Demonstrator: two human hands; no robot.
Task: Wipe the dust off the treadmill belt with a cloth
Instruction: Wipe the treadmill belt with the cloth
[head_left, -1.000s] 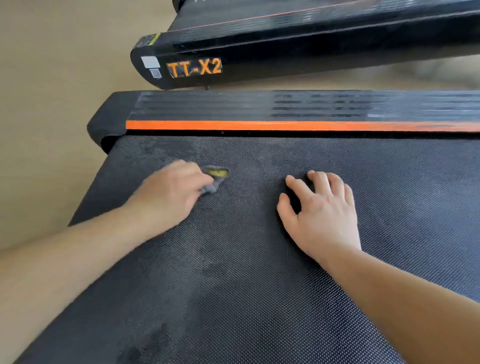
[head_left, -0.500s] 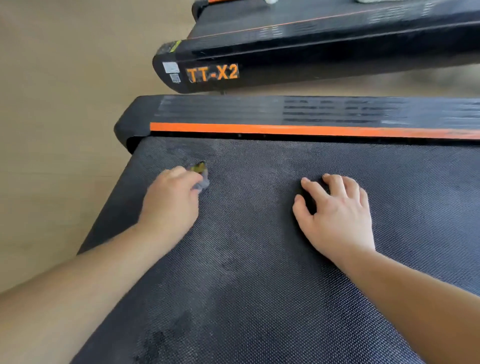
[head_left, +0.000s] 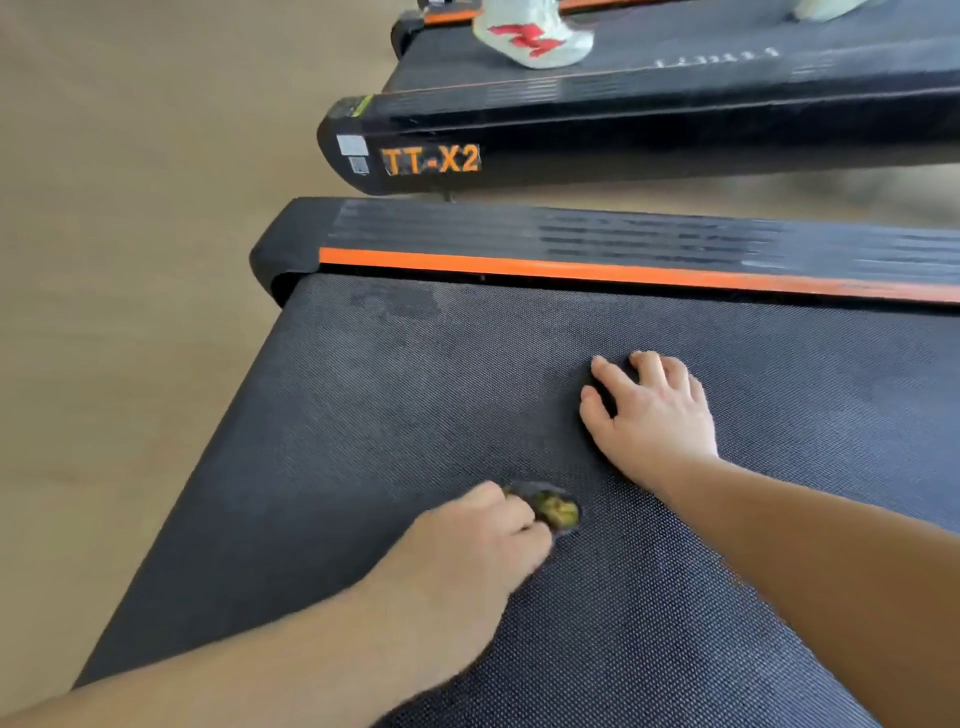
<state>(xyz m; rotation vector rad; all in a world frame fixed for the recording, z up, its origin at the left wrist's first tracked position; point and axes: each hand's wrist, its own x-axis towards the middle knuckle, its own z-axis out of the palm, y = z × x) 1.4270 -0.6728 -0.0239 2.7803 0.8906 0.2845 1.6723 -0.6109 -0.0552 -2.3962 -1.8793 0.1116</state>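
Observation:
The black textured treadmill belt (head_left: 405, 415) fills the middle of the view and shows dusty smears near its far left corner. My left hand (head_left: 467, 551) grips a small wadded grey and yellow cloth (head_left: 553, 509) and presses it onto the belt in the near middle. Only the cloth's tip shows past my fingers. My right hand (head_left: 654, 415) rests flat on the belt, fingers spread, a little beyond and right of the cloth.
A black side rail with an orange stripe (head_left: 571, 267) borders the belt's far edge. Beyond it stands a second treadmill (head_left: 623, 150) marked TT-X2, with a person's white sock (head_left: 530, 39) on its belt. Beige floor (head_left: 130, 260) lies to the left.
My left hand has dragged the cloth from the belt's far left corner toward me and to the right. My right hand has stayed planted. The view has shifted, showing more floor and the second treadmill.

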